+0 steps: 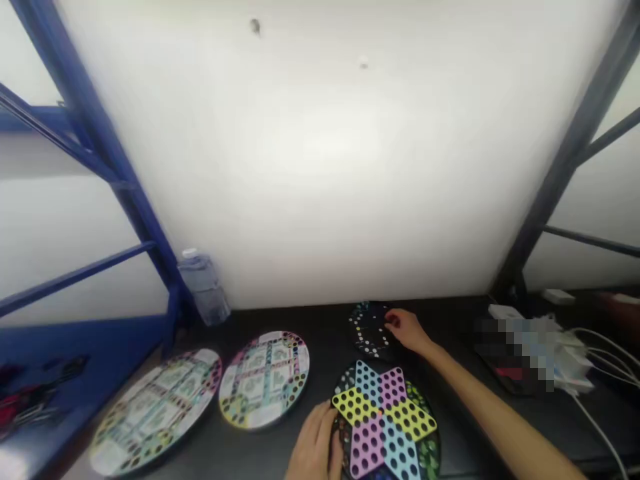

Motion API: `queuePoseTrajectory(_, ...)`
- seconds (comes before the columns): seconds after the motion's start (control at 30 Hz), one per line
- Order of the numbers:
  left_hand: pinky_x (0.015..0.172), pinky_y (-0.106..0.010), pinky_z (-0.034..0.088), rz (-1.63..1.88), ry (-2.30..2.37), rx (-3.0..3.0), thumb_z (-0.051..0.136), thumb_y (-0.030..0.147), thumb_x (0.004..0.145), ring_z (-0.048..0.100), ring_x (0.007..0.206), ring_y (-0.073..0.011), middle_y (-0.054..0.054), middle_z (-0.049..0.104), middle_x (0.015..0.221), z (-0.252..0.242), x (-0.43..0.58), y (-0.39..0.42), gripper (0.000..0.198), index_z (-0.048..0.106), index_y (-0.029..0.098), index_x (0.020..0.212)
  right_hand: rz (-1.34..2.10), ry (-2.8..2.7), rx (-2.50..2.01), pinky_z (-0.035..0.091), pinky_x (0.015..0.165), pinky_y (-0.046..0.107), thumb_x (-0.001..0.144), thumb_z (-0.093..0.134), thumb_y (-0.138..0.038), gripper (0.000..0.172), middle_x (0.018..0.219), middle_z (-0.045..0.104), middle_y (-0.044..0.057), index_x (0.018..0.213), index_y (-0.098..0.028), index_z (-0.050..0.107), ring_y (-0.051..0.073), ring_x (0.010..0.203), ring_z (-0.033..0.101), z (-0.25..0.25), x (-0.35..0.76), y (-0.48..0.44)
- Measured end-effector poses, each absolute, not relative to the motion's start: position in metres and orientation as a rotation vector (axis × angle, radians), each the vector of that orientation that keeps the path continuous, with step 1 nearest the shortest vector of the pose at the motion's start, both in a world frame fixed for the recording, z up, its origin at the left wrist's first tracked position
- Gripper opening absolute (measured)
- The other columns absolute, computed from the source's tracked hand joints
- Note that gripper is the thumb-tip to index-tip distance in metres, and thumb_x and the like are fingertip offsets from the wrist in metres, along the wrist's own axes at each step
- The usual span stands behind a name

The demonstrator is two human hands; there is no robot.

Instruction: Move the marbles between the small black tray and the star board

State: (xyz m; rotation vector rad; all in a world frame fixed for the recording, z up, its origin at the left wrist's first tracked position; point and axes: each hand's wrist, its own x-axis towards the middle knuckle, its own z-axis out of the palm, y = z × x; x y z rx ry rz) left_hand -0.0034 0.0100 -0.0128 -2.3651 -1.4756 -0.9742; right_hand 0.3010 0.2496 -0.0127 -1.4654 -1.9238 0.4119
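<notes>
A round Chinese checkers board, with a star of yellow, pink and blue points, lies in front of me. Coloured marbles sit in the sections around the star. My left hand grips the board's left edge, fingers curled at the rim. Farther back, near the wall, is a smaller round black tray with small pale pieces or holes around it. Over its right side reaches my right hand, its fingertips pinched together. Whatever is between those fingertips is too small to make out.
Two round printed game boards, one nearer the middle and one farther left, lie on the dark table. A clear plastic bottle stands by the blue rack post. White cables and boxes occupy the right side.
</notes>
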Motion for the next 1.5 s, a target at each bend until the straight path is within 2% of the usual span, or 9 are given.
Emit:
queuePoseTrajectory(0.2,0.095,-0.031,0.059,-0.962,-1.400,-2.354,0.046,0.028,0.098,0.066,0.115,-0.0217,-0.011,0.068,0.124,-0.033,-0.007,0.017,0.032,0.059,0.019,0.125,0.309,-2.106,-1.449,0.044,0.097,0.032,0.080,0.061,-0.010,0.044,0.123,0.062,0.011,0.123,-0.018,0.062,0.021,0.105,0.061,-0.006,0.262,0.304)
queuePoseTrajectory(0.33,0.096,-0.034,0.058,-1.084,-1.446,-2.238,0.042,0.024,0.099,0.067,0.114,-0.0220,-0.011,0.070,0.120,-0.049,-0.006,0.019,0.030,0.062,0.020,0.121,0.250,-2.229,-1.416,0.041,0.101,0.032,0.086,0.055,-0.009,0.041,0.126,0.060,0.012,0.125,-0.020,0.063,0.024,0.115,0.057,-0.014,0.255,0.315)
queuePoseTrajectory(0.57,0.093,-0.032,0.060,-0.969,-1.344,-2.316,0.048,0.024,0.096,0.068,0.112,-0.0227,-0.011,0.069,0.122,-0.041,-0.011,0.020,0.031,0.059,0.019,0.124,0.162,-2.287,-1.419,0.041,0.095,0.031,0.091,0.051,-0.013,0.032,0.117,0.062,0.012,0.119,-0.020,0.063,0.024,0.109,0.058,-0.017,0.255,0.311)
queuePoseTrajectory(0.9,0.097,-0.034,0.058,-1.101,-1.432,-2.222,0.040,0.025,0.100,0.067,0.113,-0.0216,-0.010,0.070,0.119,-0.051,-0.002,0.019,0.030,0.062,0.020,0.120,0.252,-2.162,-1.460,0.042,0.089,0.029,0.089,0.057,-0.018,0.013,0.103,0.065,0.009,0.101,-0.017,0.062,0.020,0.097,0.059,-0.025,0.254,0.333)
queuePoseTrajectory(1.3,0.093,-0.033,0.060,-1.024,-1.418,-2.340,0.050,0.023,0.094,0.067,0.113,-0.0228,-0.009,0.069,0.124,-0.045,-0.010,0.018,0.032,0.058,0.022,0.126,0.329,-2.213,-1.228,0.043,0.087,0.030,0.086,0.060,-0.016,0.012,0.096,0.068,0.006,0.094,-0.018,0.069,0.019,0.091,0.060,-0.023,0.259,0.328)
queuePoseTrajectory(1.5,0.098,-0.047,0.056,-1.293,-1.764,-2.194,0.047,0.025,0.095,0.056,0.128,-0.0278,-0.011,0.064,0.128,-0.004,0.007,0.021,0.022,0.064,0.024,0.109,0.367,-2.120,-1.185,0.046,0.083,0.031,0.083,0.063,-0.018,0.013,0.091,0.069,0.004,0.090,-0.019,0.074,0.018,0.082,0.061,-0.030,0.257,0.326)
